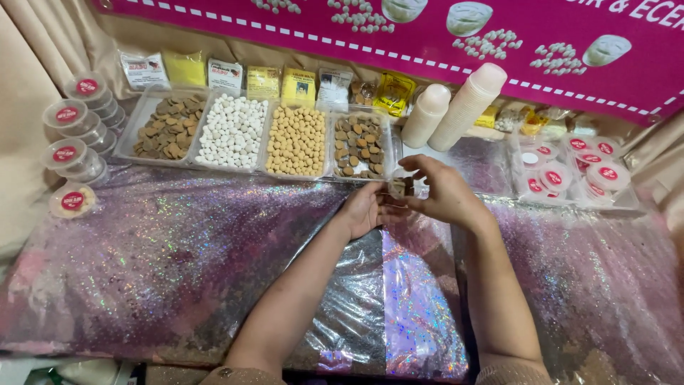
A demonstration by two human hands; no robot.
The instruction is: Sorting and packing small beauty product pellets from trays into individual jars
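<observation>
Small clear packet (400,187) with brown pieces inside sat pinched between both hands, held above the glittery table cover (178,249) near its far edge. Left hand (363,210) gripped the packet's near side with fingers pressed together; right hand (445,192) curled over it, thumb and forefinger closed on its top. Just beyond stood four clear trays (260,135) of brown, white and tan round pieces, with two stacks of white cups (456,107) lying beside them. Lidded round tubs (75,135) lined the left edge, more at the far right corner (570,167).
</observation>
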